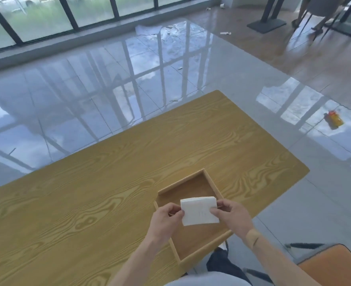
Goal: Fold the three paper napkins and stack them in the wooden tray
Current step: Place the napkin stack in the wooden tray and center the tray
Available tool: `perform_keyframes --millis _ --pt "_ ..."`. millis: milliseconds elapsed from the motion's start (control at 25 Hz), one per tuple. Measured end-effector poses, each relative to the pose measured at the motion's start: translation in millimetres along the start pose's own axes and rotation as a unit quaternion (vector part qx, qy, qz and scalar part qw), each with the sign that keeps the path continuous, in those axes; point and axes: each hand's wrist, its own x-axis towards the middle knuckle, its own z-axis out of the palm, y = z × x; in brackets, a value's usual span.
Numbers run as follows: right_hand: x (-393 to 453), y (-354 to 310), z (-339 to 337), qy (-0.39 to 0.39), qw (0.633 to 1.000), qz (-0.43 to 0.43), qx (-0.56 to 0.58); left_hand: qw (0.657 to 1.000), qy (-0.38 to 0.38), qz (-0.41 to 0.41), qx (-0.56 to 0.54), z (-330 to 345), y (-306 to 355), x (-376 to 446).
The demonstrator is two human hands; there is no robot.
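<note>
A folded white paper napkin (198, 210), looking like a small stack of layers, is held just above the wooden tray (211, 183). My left hand (166, 219) pinches its left edge. My right hand (231, 215) pinches its right edge. The shallow square tray sits near the table's front right edge, and its visible floor is bare. Whether the napkin touches the tray floor I cannot tell.
The tray rests on a yellow wood-grain table (108, 182). An orange chair seat (335, 265) stands at the lower right. A yellow bottle (334, 119) lies on the glossy floor. A person's legs (315, 15) and table bases are at the far right.
</note>
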Motion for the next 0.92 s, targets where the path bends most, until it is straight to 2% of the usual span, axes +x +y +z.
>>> perform_keyframes --millis 200,440,640,920 --pt "38 -1 12 -0.074 0.995 -0.007 -0.063 0.994 0.075 -0.073 -0.035 8 -12 0" --pt "70 7 0 -0.152 0.974 -0.025 -0.168 0.97 0.156 -0.177 -0.062 46 -19 -3" --pt "82 9 -8 -0.178 0.956 -0.024 -0.234 0.959 0.158 -0.231 -0.05 66 -17 1" --pt "90 2 2 -0.175 0.93 -0.043 -0.319 0.959 0.147 -0.243 0.016 72 -15 16"
